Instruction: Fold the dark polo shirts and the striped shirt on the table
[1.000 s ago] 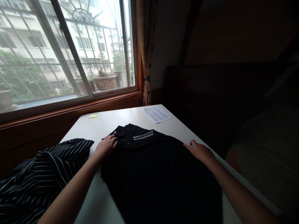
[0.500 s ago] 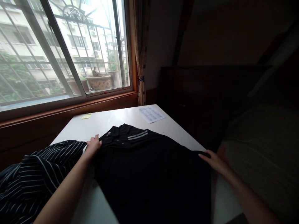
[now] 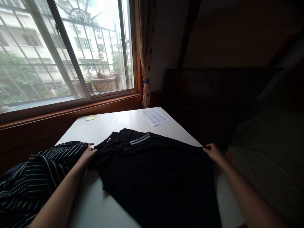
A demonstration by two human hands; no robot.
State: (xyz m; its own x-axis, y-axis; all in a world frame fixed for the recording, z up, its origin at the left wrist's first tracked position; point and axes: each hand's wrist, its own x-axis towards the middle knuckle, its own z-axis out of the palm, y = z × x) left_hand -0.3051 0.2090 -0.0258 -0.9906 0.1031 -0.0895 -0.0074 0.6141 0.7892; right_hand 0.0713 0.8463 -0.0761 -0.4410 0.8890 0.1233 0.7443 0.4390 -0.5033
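Note:
A black polo shirt [image 3: 156, 171] with white shoulder stripes lies spread on a white table [image 3: 114, 122], collar toward the window. My left hand [image 3: 89, 153] pinches the shirt's left edge near the collar, right beside a dark striped garment [image 3: 40, 175]. My right hand [image 3: 213, 152] grips the shirt's right edge at the table's right side, fingers closed on the cloth. The shirt is stretched between the two hands.
A printed paper sheet [image 3: 155, 116] lies at the table's far right corner and a yellow sticky note [image 3: 90, 118] at the far left. A barred window [image 3: 64, 50] and wooden sill are behind. A bed [image 3: 268, 152] stands to the right.
Both hands slid outward from the shirt's top to its left and right edges and closed on the cloth, which is now pulled wider.

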